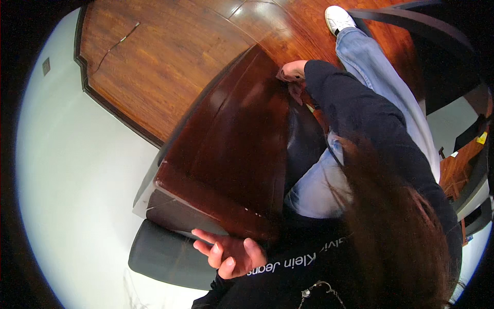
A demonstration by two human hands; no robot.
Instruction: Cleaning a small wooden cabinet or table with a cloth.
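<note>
My right hand (294, 71) reaches out at the end of a dark sleeve, its fingers closed around a crumpled brown cloth (296, 92). Hand and cloth are at the far right edge of a piece of furniture with a glossy dark red-brown surface (231, 139). Whether the cloth touches that surface is hard to tell. My left hand (233, 253) is raised in front of my black top, over the near end of the same furniture. Its palm is turned up, the fingers are apart and slightly curled, and it holds nothing.
A dark padded piece (170, 255) adjoins the furniture's near end, beside a white wall (77, 174). A thin cable (122, 39) lies on the wood floor (162, 69). My leg in jeans (359, 58) stretches forward to a white shoe (337, 19). A dark curved frame (420, 19) stands at upper right.
</note>
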